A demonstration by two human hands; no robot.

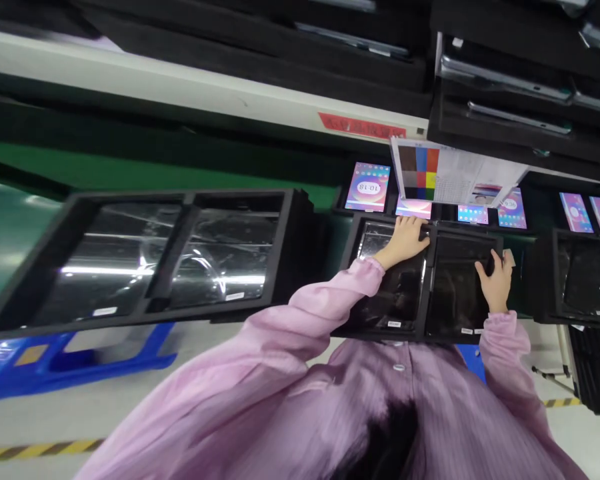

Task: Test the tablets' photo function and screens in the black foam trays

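My left hand (404, 241) hooks its fingers over the far rim of the black two-pocket foam tray (427, 293), by the centre divider. My right hand (495, 283) clasps its right edge. The tray lies crosswise, straight ahead of me.

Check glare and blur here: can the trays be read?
Head view: strong wide-angle bending and tilt; glare streaks wash out the far-left tray; the middle tray under the left hand and right hand is dark but readable; frame edges look smeared.
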